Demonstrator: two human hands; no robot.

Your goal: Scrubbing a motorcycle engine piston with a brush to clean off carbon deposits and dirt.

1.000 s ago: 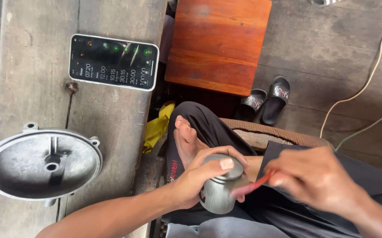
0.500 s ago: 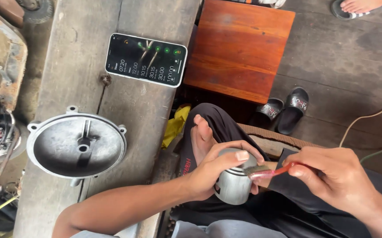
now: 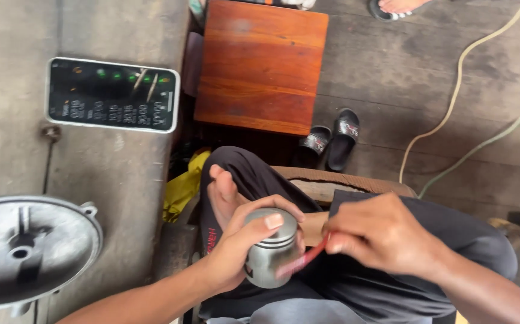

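Hands hemmed in over the lap.
Left hand (image 3: pixel 242 252) and right hand (image 3: pixel 380 237) meet at the piston (image 3: pixel 272 255); bare foot (image 3: pixel 224 195) just behind, bench (image 3: pixel 110 174) left, open floor (image 3: pixel 452 78) right.

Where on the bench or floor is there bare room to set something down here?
Bare bench surface lies between the black gauge panel and the round metal cover. The wooden stool top is bare. Floor planks between the sandals and the cords are open. The lap is crowded: left hand holds the piston, right hand a red tool.
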